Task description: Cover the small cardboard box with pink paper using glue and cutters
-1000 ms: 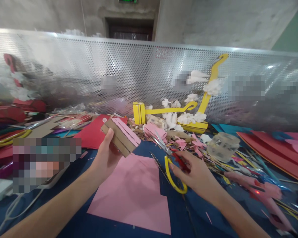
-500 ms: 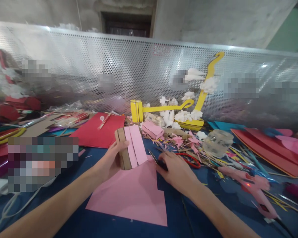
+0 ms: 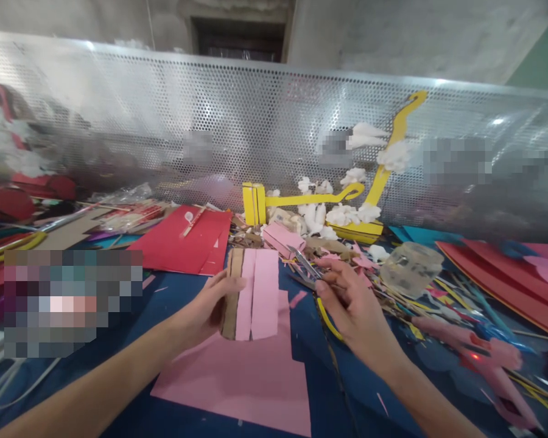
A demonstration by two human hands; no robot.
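Cardboard block [image 3: 256,298] sat just left of centre, upright, over the far part of a pink sheet [image 3: 237,383]; two pink strips [image 3: 265,292] ran down its face with a dark seam between, bare brown card along the left side. Left hand [image 3: 217,298] had it by that left side, thumb on the front, remaining fingers mostly hidden behind. Right side unsupported: a hard push there could, I judged, have twisted the block or creased the strips. Strip edges looked uneven along the seam; whether they were fully stuck down I could not tell, and any loose edge might have snagged. Right hand [image 3: 354,304], to the right, had thumb and fingers closed around a metal tool [image 3: 304,260], its tip pointing far and left; firmness of hold unclear. Yellow handle [image 3: 327,317] showed just below that hand, so a tangle of tools seemed possible. Tip lay near the block: a slip leftward could have scored the paper or reached the left thumb. Dark cord [image 3: 337,368] crossed the blue tabletop [image 3: 365,389] on the near side, a likely catch for a sleeve or wrist. Farther right, pink glue gun [image 3: 493,356], red light lit; if hot, a burn risk for the right forearm.
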